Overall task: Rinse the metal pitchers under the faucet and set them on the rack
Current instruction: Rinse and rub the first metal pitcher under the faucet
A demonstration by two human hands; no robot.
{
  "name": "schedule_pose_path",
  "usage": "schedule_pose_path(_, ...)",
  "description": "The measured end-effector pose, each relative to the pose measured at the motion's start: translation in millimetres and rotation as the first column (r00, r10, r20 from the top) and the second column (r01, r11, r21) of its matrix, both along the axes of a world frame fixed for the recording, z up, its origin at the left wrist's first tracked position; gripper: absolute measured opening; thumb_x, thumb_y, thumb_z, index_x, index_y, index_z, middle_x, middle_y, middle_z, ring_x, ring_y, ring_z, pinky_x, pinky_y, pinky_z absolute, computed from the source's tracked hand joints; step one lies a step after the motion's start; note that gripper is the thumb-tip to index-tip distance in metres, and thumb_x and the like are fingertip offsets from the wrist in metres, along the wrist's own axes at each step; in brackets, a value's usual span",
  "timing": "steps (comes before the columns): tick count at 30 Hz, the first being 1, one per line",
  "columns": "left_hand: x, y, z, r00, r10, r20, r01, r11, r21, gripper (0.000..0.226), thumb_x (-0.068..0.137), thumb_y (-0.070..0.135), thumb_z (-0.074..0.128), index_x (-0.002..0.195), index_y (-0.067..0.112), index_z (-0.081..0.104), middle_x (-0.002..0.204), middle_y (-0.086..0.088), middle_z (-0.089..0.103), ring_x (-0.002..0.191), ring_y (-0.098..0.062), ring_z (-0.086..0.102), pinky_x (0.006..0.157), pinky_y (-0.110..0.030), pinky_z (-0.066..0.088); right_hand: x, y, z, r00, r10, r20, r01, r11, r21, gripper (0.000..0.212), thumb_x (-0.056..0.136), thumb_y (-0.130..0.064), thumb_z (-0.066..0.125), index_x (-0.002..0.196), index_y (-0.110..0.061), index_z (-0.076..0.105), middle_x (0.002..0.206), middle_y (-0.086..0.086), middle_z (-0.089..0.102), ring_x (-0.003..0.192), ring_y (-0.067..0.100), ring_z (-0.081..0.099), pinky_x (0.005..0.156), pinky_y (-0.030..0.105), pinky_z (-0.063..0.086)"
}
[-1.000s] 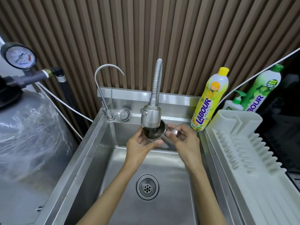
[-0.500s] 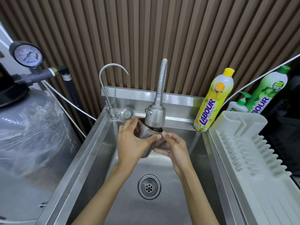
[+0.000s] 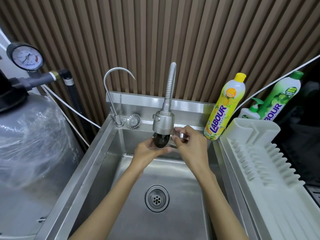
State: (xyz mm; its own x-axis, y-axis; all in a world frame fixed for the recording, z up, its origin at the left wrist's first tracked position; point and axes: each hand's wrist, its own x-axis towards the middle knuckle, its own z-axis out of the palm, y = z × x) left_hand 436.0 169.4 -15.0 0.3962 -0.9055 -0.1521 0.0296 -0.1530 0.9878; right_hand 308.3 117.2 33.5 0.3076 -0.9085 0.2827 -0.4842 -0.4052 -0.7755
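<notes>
A small metal pitcher (image 3: 160, 141) sits directly under the spray head of the flexible faucet (image 3: 163, 122), its dark inside facing me. My left hand (image 3: 147, 152) cups the pitcher's body from below and the left. My right hand (image 3: 187, 144) pinches the pitcher's handle on the right, thumb and fingers curled round it. The faucet head hides the pitcher's upper part. The white drying rack (image 3: 263, 163) lies to the right of the sink with nothing on it.
The steel sink basin (image 3: 103, 170) has a drain (image 3: 157, 198) near its middle. A thin gooseneck tap (image 3: 110, 94) and a loose strainer (image 3: 133, 120) stand at the back left. Yellow (image 3: 224, 108) and green (image 3: 278, 96) detergent bottles stand behind the rack. A wrapped tank (image 3: 31, 144) is on the left.
The pitcher has been turned from tilted on its side to mouth-up under the spray head. My right hand moved from under it to its handle; my left hand dropped lower.
</notes>
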Motion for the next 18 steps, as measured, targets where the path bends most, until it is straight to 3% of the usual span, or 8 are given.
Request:
schedule_pose_path(2,2.3,-8.4,-4.9,1.0,-0.025,-0.017,0.026,0.997,0.073,0.066,0.037,0.042,0.082,0.099,0.022,0.07,0.092,0.01,0.074,0.093,-0.006,0.067,0.087,-0.022,0.047,6.6,-4.4,-5.1,0.993,0.026,-0.114,-0.038,0.994,-0.105,0.013,0.084,-0.013,0.063,0.097,-0.011,0.063,0.101,0.005,0.069,0.09,0.023,0.062,0.07,0.022,0.037)
schedule_pose_path(4,3.7,-16.7,-11.1,0.999,-0.034,0.0,0.034,0.989,0.147,0.047,0.045,0.031,0.082,0.089,0.023,0.069,0.082,0.008,0.073,0.082,-0.011,0.064,0.08,-0.026,0.047,13.6,-7.2,-10.5,0.981,0.057,-0.184,-0.087,0.983,-0.16,0.008,0.084,-0.01,0.06,0.091,-0.011,0.057,0.096,0.008,0.062,0.089,0.027,0.059,0.066,0.024,0.033)
schedule_pose_path(6,2.7,-21.9,-13.3,0.999,-0.026,0.03,0.02,0.978,0.207,0.027,0.053,0.017,0.078,0.074,0.023,0.063,0.064,0.005,0.063,0.066,-0.014,0.055,0.063,-0.027,0.042,20.3,-7.6,-13.8,0.974,0.088,-0.207,-0.128,0.974,-0.189,0.009,0.082,-0.005,0.058,0.084,-0.01,0.051,0.092,0.008,0.055,0.086,0.031,0.057,0.064,0.031,0.041)
schedule_pose_path(8,2.8,-28.0,-18.6,0.999,-0.003,0.042,-0.008,0.967,0.257,0.019,0.057,0.011,0.072,0.065,0.021,0.057,0.057,0.003,0.057,0.065,-0.018,0.051,0.062,-0.029,0.042,25.0,-5.4,-16.5,0.964,0.116,-0.238,-0.171,0.959,-0.228,0.008,0.08,0.002,0.055,0.087,-0.002,0.056,0.097,0.012,0.056,0.094,0.033,0.058,0.065,0.036,0.047)
schedule_pose_path(11,3.8,-34.4,-25.6,0.995,0.048,0.093,-0.073,0.953,0.295,0.009,0.065,0.014,0.067,0.067,0.018,0.059,0.071,-0.007,0.061,0.076,-0.02,0.055,0.078,-0.036,0.051,30.3,-2.3,-20.9,0.932,0.124,-0.34,-0.217,0.944,-0.249,0.02,0.08,0.008,0.053,0.097,0.003,0.063,0.111,0.019,0.06,0.11,0.037,0.056,0.066,0.034,0.046)
schedule_pose_path(15,1.4,-35.0,-24.0,0.99,0.068,0.121,-0.099,0.957,0.271,0.004,0.067,0.023,0.063,0.069,0.02,0.063,0.08,-0.008,0.064,0.078,-0.018,0.055,0.072,-0.03,0.045,35.4,-9.2,-25.7,0.917,0.105,-0.385,-0.211,0.946,-0.246,0.027,0.078,0.006,0.054,0.103,-0.001,0.063,0.127,0.018,0.051,0.102,0.037,0.058,0.064,0.029,0.038)
schedule_pose_path(16,1.4,-35.9,-25.8,0.993,0.06,0.106,-0.086,0.96,0.265,0.009,0.067,0.023,0.064,0.074,0.018,0.066,0.084,-0.007,0.067,0.082,-0.018,0.057,0.074,-0.029,0.044,36.5,-11.8,-26.1,0.921,0.104,-0.375,-0.207,0.946,-0.248,0.028,0.077,0.007,0.054,0.103,0.0,0.062,0.129,0.018,0.05,0.103,0.037,0.058,0.063,0.029,0.038)
schedule_pose_path(18,2.8,-39.0,-30.8,0.996,0.045,0.076,-0.063,0.964,0.259,0.047,0.055,0.029,0.065,0.097,0.012,0.07,0.101,-0.007,0.07,0.097,-0.02,0.062,0.084,-0.031,0.048,36.8,-15.7,-26.2,0.936,0.117,-0.331,-0.205,0.947,-0.245,0.027,0.075,0.007,0.054,0.102,0.002,0.059,0.126,0.019,0.051,0.107,0.038,0.056,0.063,0.032,0.042)
